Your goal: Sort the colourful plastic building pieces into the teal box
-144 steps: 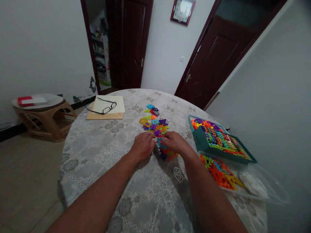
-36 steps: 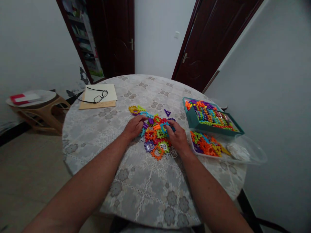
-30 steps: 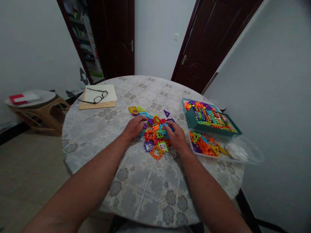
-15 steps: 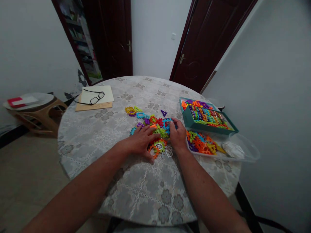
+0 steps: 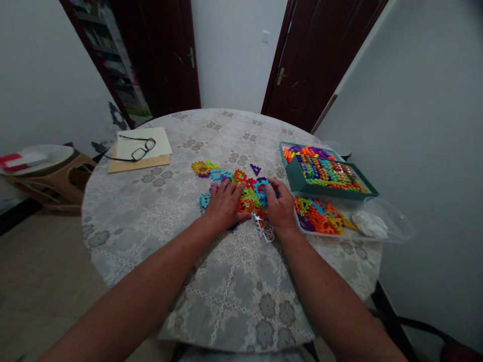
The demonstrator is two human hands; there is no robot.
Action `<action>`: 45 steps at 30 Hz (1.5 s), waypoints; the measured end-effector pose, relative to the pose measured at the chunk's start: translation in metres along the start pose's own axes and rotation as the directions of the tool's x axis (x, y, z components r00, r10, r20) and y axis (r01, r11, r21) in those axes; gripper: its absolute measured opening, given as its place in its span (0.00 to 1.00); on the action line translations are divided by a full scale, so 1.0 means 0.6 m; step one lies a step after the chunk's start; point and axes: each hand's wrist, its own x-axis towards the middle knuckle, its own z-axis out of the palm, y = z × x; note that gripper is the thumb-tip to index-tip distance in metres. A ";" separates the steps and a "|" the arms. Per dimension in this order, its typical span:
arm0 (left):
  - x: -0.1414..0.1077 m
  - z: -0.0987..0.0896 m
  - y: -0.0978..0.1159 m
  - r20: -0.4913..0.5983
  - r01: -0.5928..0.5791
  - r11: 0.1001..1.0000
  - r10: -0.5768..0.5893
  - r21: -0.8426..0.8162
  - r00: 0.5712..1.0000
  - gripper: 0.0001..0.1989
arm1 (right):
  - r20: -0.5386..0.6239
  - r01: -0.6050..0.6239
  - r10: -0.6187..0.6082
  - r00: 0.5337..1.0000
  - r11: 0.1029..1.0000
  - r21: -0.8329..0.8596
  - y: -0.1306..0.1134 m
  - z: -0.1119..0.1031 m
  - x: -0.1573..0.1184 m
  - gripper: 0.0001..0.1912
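I had the right hand (image 5: 281, 206) clasped on a blue piece (image 5: 259, 188); the left hand (image 5: 225, 206) lay over the pile (image 5: 250, 197), holding what, if anything, I couldn't tell. I judged the work unfinished: the pile sat jumbled on the table (image 5: 226, 286), more pieces in the tub (image 5: 320, 234). It looked bright, toothed, openwork, its parts overlapping.

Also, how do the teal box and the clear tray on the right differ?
Look: the teal box has solid coloured walls, while the clear tray is see-through.
Contents: the teal box shows many small pieces in rows; the clear tray holds a jumble of pieces and a crumpled white bundle.
Place: the teal box sits farther back than the clear tray.
Both are open and hold multicoloured pieces.
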 end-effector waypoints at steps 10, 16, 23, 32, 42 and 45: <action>-0.015 -0.010 -0.024 -0.034 -0.099 0.995 0.099 -0.001 0.994 0.22 | 0.045 -0.012 0.013 0.999 1.000 -0.019 0.000 0.005 -0.007 0.20; -0.012 -0.030 -0.035 -0.159 -0.148 0.979 0.125 -0.139 0.979 0.16 | 0.176 0.068 -0.060 0.983 0.997 -0.041 0.002 0.006 -0.002 0.17; -0.005 -0.074 -0.023 -0.012 0.002 0.715 -0.014 -0.700 1.000 0.20 | 0.456 0.230 -0.205 0.866 0.973 0.002 -0.033 0.018 -0.012 0.13; -0.078 -0.053 -0.011 0.232 0.247 0.555 -0.099 -0.795 0.968 0.23 | 0.639 0.388 -0.226 0.735 0.914 -0.123 -0.052 0.020 -0.048 0.14; -0.114 -0.047 -0.013 0.245 0.271 0.495 -0.117 -0.826 0.962 0.16 | 0.536 0.457 -0.380 0.754 0.890 -0.012 -0.038 0.009 -0.129 0.32; -0.115 -0.047 -0.014 0.258 0.291 0.505 -0.137 -0.813 0.956 0.14 | 0.489 0.432 -0.359 0.795 0.901 -0.042 -0.042 0.007 -0.125 0.26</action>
